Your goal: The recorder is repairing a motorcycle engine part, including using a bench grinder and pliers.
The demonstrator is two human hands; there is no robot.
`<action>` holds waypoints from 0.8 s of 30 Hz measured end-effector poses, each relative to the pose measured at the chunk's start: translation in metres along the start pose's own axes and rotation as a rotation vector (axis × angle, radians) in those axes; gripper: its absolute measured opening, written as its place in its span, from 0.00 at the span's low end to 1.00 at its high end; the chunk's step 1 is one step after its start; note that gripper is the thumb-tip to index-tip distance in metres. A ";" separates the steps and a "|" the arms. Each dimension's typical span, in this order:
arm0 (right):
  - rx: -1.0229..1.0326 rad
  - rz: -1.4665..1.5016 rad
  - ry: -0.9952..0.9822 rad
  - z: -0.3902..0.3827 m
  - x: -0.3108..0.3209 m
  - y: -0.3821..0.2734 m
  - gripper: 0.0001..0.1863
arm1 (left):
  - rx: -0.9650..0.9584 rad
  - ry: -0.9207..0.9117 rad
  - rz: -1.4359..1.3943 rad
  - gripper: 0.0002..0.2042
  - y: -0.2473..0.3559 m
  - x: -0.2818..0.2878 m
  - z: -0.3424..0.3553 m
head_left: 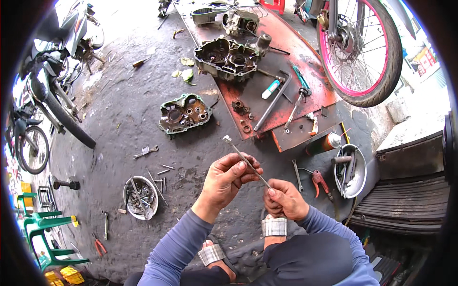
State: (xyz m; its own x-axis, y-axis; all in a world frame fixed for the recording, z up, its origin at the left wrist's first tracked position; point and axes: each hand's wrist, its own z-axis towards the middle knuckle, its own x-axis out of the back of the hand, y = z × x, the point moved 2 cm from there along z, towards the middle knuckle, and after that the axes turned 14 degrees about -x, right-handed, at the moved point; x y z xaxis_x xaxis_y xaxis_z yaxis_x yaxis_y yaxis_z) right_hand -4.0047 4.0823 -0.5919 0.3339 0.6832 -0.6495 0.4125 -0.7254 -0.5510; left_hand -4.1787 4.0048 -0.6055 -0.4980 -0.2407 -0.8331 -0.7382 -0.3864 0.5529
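If twelve o'clock lies straight ahead of the hands, the parked motorbikes come first in size, standing around ten o'clock near the edge of view. Toward half past twelve, a red board reaches away from the person, scattered with tools and dark parts. Above its right side, at one o'clock, is a spoked wheel with a pink rim. A green plastic chair stands between eight and nine.

Near half past eleven, an open engine casing rests on the board. A white basin holding tools sits at three, while a shallower casing half lies on the floor between ten and eleven. A white bowl of small metal pieces is at nine.

At two lies a red spray can with a white cap. The left hand is nearly closed, pinching a thin metal rod between thumb and fingers around its middle. The right hand curls round the lower end, thumb pressed on top. Held in front of the knees, the rod slants toward eleven.

A spanner lies at three, just beyond the right hand; short metal pins lie beside the bowl.
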 end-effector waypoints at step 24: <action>0.158 -0.401 -0.077 -0.017 -0.019 -0.039 0.21 | -0.245 -0.169 0.014 0.11 0.023 -0.035 -0.007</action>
State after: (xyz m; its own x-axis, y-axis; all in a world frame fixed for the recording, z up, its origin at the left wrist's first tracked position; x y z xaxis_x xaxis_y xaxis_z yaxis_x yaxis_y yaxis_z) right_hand -4.0131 4.0991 -0.5492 0.1069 0.9093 -0.4021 0.3596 -0.4125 -0.8370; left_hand -4.1753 3.9984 -0.5635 -0.5910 -0.1036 -0.8000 -0.6094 -0.5924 0.5270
